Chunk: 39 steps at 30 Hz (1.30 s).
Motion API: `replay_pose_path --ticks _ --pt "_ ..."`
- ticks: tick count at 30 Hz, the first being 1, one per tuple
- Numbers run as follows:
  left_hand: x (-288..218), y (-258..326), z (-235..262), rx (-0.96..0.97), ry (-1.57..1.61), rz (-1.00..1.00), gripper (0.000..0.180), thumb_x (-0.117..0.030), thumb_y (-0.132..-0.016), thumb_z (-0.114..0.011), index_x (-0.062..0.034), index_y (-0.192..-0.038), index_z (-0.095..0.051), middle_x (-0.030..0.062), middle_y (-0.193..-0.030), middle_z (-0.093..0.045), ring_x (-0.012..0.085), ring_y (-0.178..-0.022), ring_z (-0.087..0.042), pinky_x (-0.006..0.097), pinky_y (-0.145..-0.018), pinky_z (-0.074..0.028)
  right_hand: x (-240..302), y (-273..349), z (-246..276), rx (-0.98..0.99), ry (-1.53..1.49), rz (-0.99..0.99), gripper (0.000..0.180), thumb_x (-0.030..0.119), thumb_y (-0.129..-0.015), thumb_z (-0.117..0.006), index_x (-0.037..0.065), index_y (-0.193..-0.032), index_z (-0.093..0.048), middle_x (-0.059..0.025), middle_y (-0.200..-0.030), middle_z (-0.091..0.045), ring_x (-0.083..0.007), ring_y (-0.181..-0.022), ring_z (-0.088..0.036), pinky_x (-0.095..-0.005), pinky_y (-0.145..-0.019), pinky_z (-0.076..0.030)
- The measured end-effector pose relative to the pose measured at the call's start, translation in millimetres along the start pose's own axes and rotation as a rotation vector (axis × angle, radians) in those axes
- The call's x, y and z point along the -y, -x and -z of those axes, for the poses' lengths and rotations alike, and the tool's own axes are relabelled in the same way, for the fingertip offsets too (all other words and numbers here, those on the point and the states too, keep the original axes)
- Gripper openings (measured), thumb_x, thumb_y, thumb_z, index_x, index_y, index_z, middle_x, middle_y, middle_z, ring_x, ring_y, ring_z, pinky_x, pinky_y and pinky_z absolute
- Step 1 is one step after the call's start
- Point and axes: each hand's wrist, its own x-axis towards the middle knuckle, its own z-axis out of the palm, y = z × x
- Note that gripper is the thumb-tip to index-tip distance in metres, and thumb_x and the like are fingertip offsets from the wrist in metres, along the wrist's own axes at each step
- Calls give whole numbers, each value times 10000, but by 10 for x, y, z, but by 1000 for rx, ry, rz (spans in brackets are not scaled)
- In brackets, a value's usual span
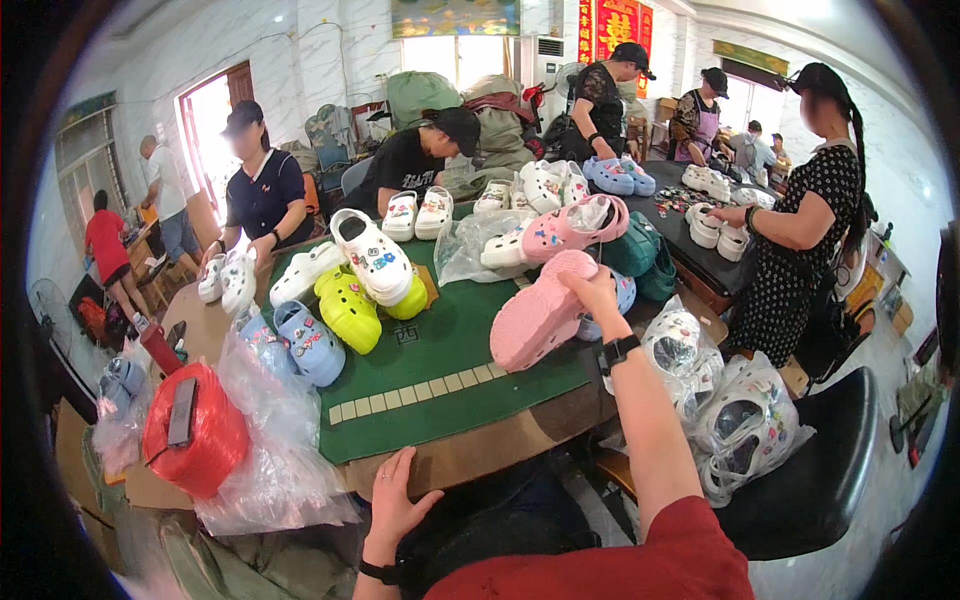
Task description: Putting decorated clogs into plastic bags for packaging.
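Faces a bright room with pale marbled walls (270, 70) and a red hanging (612, 45) high at the back. Takes in several people, among them a person in a navy top (265, 195) at the left of the worktop (500, 440), hands at pale shoes (238, 280); a person in a black top (415, 165), head bowed, on the far side; a person in a dotted dress (800, 230) standing at the right, holding white clogs (718, 235). Clamps a pink clog (532, 325) in the fingers (573, 280) of the right hand (596, 297), over the right part of a green mat (450, 345), sole turned to view, wide end toward the lower left. Rests the left hand (396, 508) at the worktop's near edge, fingers slightly spread, thumb well apart. Shows, along the mat's near side, a row of pale tiles (415, 394); farther left, a charm-studded white clog (375, 258) against yellow-green clogs (346, 312), with blue clogs (312, 345) just beside. Has teal clogs (650, 255) beyond the right hand. Carries, at the left, a red roll of twine (205, 450) with a dark flat object (182, 412) on it, clear plastic (275, 465) just beside.
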Motion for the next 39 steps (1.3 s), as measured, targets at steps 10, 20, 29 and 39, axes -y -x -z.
replay_pose_path --ticks 10,20,29,39 --pt "-44 -94 3 47 332 122 1092 -318 -719 -875 -90 -1570 -228 192 -1467 -457 341 -1307 -483 439 -1058 -426 794 1953 -350 -75 54 944 985 262 -646 -860 -28 -1439 -353 -262 -1316 -461 -451 -1235 -446 -531 -1034 -374" --pt "-222 -397 221 -46 1246 120 1214 -326 -772 -864 -146 -1613 -7 148 -1543 -327 279 -1400 -402 411 -1113 -399 532 2930 -460 494 -26 1079 898 -11 -661 -747 -38 -1460 -338 -262 -1387 -399 -461 -1304 -415 -499 -1113 -360" --pt "-546 -378 110 119 1098 70 1068 -95 -717 -869 -86 -1553 -204 103 -1488 -407 222 -1368 -439 386 -1103 -415 7 2945 -10 400 226 850 991 124 -656 -828 44 -1510 -330 -196 -1496 -354 -442 -1379 -343 -554 -1154 -278" --pt "-492 -221 -31 90 1019 190 952 -110 -679 -908 -90 -1440 -337 93 -1269 -578 197 -1171 -597 370 -973 -513 -292 3103 -237 205 531 853 839 132 -761 -749 97 -1512 -375 -87 -1370 -510 -259 -1311 -470 -670 -1147 -121"
